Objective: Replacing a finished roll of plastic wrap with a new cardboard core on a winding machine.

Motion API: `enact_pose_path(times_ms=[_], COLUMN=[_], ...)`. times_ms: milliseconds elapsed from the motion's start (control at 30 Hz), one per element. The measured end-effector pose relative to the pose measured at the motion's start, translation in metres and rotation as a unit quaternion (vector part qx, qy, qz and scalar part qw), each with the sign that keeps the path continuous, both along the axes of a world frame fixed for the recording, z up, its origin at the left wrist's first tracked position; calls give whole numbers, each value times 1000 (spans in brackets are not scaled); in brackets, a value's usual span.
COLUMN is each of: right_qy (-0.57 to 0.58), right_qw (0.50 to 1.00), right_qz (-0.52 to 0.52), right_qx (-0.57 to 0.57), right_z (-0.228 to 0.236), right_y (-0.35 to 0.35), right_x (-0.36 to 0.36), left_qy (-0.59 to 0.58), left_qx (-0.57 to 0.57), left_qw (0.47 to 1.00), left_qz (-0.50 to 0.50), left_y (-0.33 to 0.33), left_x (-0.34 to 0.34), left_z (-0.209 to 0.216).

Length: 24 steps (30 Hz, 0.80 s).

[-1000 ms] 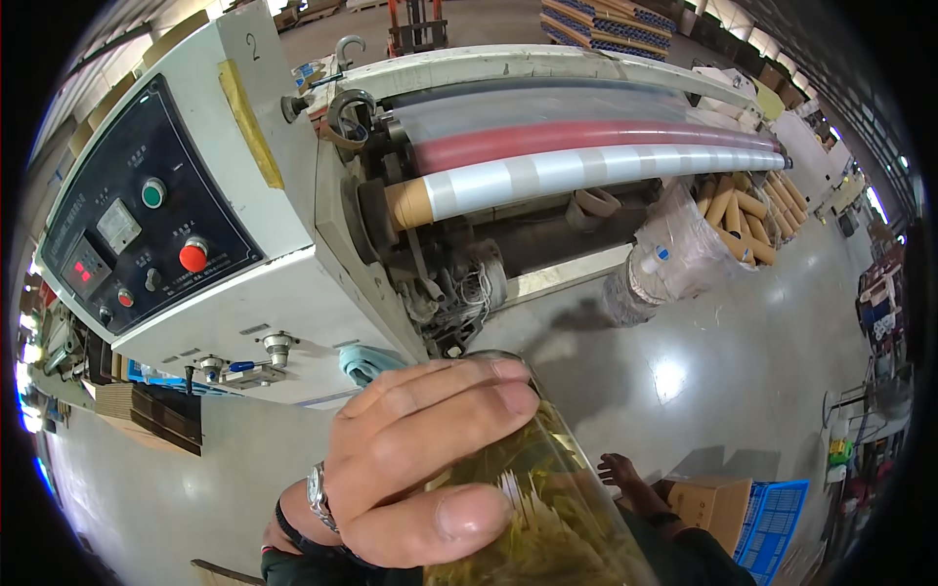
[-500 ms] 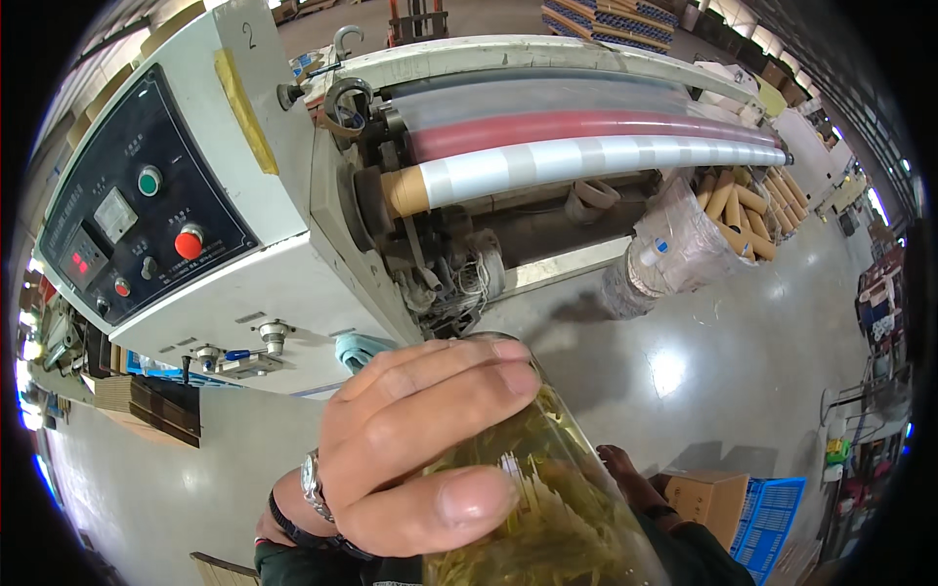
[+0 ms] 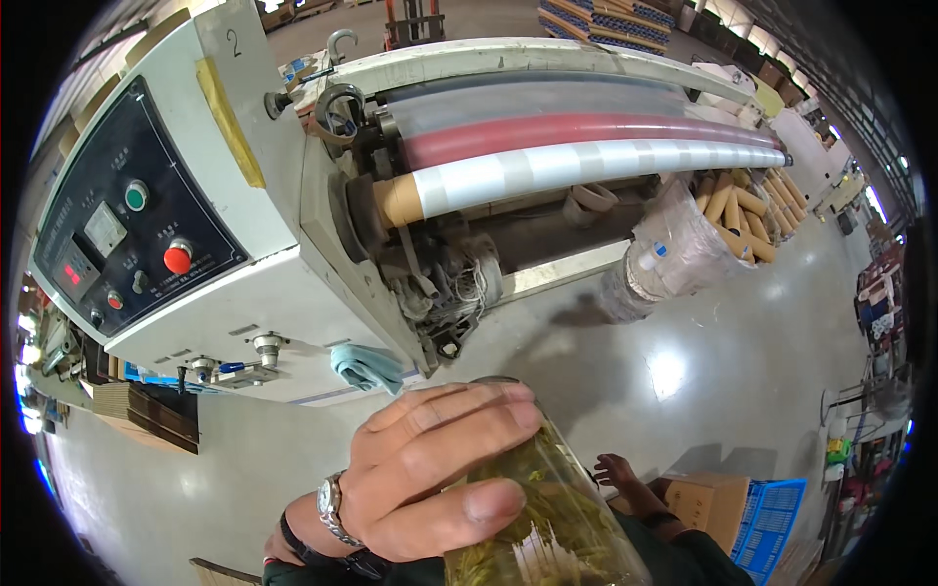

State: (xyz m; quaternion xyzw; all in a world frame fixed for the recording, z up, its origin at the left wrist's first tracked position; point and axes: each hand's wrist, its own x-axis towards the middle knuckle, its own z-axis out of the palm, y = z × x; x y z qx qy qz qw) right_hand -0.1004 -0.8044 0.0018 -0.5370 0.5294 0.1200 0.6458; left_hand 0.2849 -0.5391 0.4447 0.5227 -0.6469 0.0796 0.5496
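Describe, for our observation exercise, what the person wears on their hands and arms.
Both hands are ungloved. The left hand has a silver, metal-link watch with a light dial at the wrist, and a black band further up. By the right hand, the arm has a dark sleeve.

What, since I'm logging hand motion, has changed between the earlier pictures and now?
The left hand and jar have moved down in view, uncovering more of the cloth. The right hand, largely hidden half a second ago, shows its fingers again. Nothing was grasped or released: the left hand keeps its grip, and the cloth stays by the machine.
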Motion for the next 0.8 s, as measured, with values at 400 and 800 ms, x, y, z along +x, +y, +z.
enact_pose_path(times_ms=[400,800], right_qy=[3,12], right_qw=[1000,1000], right_qz=[7,11], right_qx=[10,12], right_z=[1,-7], right_y=[-8,-18], right_x=[1,-3], left_qy=[8,33], left_qx=[27,64], left_qw=[999,997], left_qz=[18,19], left_y=[-10,-17], left_x=[2,4], left_z=[-5,-11])
